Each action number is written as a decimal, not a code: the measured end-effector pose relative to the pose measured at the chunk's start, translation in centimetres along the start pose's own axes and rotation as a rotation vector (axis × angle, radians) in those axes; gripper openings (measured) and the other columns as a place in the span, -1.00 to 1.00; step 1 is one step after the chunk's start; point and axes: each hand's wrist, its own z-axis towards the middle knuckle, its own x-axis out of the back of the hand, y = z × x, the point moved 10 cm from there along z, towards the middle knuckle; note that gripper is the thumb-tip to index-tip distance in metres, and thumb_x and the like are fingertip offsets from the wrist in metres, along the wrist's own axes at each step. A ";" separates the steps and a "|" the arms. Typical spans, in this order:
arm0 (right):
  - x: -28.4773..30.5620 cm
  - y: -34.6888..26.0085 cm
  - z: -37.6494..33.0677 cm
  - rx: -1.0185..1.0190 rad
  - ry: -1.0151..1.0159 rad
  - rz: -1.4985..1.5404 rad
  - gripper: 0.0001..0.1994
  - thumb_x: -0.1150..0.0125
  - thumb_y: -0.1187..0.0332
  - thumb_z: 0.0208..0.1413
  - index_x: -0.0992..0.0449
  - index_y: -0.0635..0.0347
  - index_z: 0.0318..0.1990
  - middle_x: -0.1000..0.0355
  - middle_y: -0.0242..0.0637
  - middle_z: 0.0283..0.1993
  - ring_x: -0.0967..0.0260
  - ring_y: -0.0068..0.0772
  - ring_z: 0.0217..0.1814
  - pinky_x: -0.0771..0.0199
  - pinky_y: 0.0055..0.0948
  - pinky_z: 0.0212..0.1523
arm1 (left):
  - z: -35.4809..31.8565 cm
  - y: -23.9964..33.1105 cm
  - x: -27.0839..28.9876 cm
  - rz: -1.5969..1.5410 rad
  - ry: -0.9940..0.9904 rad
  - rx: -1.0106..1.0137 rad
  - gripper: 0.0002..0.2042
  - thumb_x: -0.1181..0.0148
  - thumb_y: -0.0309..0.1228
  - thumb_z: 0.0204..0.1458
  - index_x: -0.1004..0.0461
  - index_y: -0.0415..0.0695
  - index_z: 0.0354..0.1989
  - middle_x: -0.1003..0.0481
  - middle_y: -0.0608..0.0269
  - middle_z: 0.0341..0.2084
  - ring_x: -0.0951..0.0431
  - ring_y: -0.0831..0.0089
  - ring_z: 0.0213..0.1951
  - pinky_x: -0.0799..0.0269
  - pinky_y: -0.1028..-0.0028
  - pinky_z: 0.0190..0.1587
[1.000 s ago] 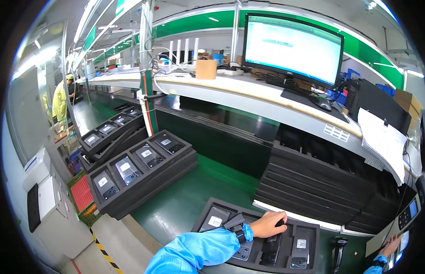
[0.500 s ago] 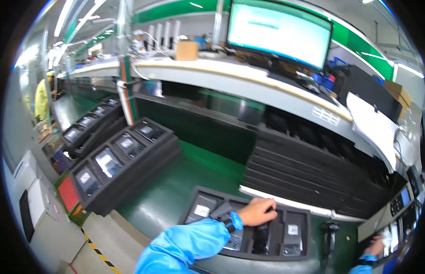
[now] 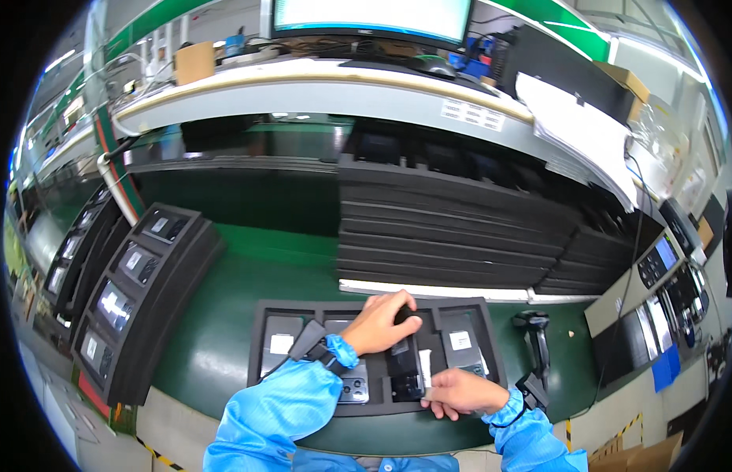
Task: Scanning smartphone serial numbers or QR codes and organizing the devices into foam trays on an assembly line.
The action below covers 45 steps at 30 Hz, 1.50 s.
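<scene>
A black foam tray point(image 3: 256, 346) lies in front of me with phones in its compartments. My left hand point(image 3: 379, 324) is closed around the upper end of a dark phone point(image 3: 404, 366), which sits tilted in or just over its compartment. Between the fingertips of my right hand point(image 3: 460, 392) is a narrow white strip point(image 3: 426, 364), probably a label, held alongside the phone's lower right edge. To the right of it rests another phone point(image 3: 460, 340) with a white label; a grey phone point(image 3: 282, 340) with a label sits at the tray's left end.
A handheld barcode scanner point(image 3: 537, 346) stands right of the tray, and a label printer point(image 3: 641, 291) beyond it. Stacked black foam trays point(image 3: 452, 228) rise behind, under a shelf with a monitor point(image 3: 374, 16). More phone-filled trays point(image 3: 142, 291) stand at left.
My right hand has come from the printer at the right to the tray, carrying the white strip. My left hand stays on the phone. The view has swung right and down.
</scene>
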 end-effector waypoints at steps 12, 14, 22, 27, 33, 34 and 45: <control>16.9 10.5 -14.1 0.161 1.781 -0.497 -0.36 -0.36 0.39 0.00 -0.33 0.26 0.29 -0.47 0.04 0.03 -0.44 0.08 0.01 -0.39 -0.09 0.12 | -1.6 1.2 -2.9 0.570 -0.055 -0.142 -0.54 -0.22 -0.10 0.13 -0.45 -0.08 0.14 -0.31 -0.05 0.26 -0.27 -0.03 0.29 -0.13 0.08 0.34; 18.3 12.2 -12.9 0.202 1.689 -0.390 -0.35 -0.37 0.38 0.00 -0.33 0.27 0.30 -0.48 0.03 0.01 -0.45 -0.01 0.00 -0.40 -0.16 0.14 | -1.6 1.3 -2.3 0.518 -0.069 -0.135 -0.53 -0.23 -0.10 0.13 -0.44 -0.07 0.15 -0.31 -0.05 0.25 -0.28 -0.03 0.29 -0.13 0.09 0.34; 17.9 9.4 -10.6 0.386 1.282 0.540 -0.49 -0.32 0.37 0.09 -0.43 0.27 0.21 -0.48 -0.34 -0.35 -0.36 -0.48 -0.47 -0.41 -0.48 -0.43 | -3.2 -0.8 6.7 0.590 -0.034 0.089 -0.65 -0.18 -0.18 0.12 -0.49 -0.12 -0.01 -0.53 0.09 -0.12 -0.49 0.07 0.04 -0.29 0.14 0.17; 5.4 0.0 -2.3 0.404 0.272 1.069 -0.55 -0.25 0.24 0.23 -0.40 0.21 0.22 -0.49 -0.27 -0.37 -0.33 -0.51 -0.54 -0.37 -0.51 -0.53 | -6.1 -3.1 8.3 0.446 -0.034 0.214 -0.70 -0.16 -0.20 0.16 -0.47 -0.10 -0.03 -0.54 0.10 -0.20 -0.52 0.11 -0.06 -0.30 0.16 0.13; -6.0 -5.9 3.0 0.255 0.024 0.805 -0.74 -0.18 0.36 0.26 -0.40 0.26 0.04 -0.53 -0.10 -0.29 -0.39 -0.41 -0.55 -0.38 -0.43 -0.56 | -6.1 -2.5 8.0 0.506 0.079 0.110 -0.72 -0.16 -0.19 0.19 -0.47 -0.09 -0.05 -0.53 0.13 -0.21 -0.51 0.13 -0.09 -0.30 0.17 0.07; -6.9 -6.4 3.2 0.268 -0.024 0.803 -0.78 -0.19 0.37 0.26 -0.39 0.24 -0.03 -0.53 -0.06 -0.28 -0.40 -0.40 -0.56 -0.39 -0.44 -0.56 | -6.1 -2.5 8.0 0.504 0.085 0.114 -0.72 -0.17 -0.19 0.19 -0.46 -0.09 -0.06 -0.53 0.14 -0.21 -0.51 0.13 -0.09 -0.31 0.17 0.05; -1.0 -3.3 -2.5 0.277 0.245 0.446 -0.72 -0.19 0.23 0.29 -0.57 0.35 -0.19 -0.49 -0.26 -0.48 -0.35 -0.49 -0.56 -0.32 -0.54 -0.53 | -6.2 -2.1 6.8 0.645 0.162 0.053 -0.61 -0.28 -0.16 0.04 -0.44 -0.12 -0.04 -0.51 0.08 -0.20 -0.49 0.07 -0.05 -0.31 0.12 0.03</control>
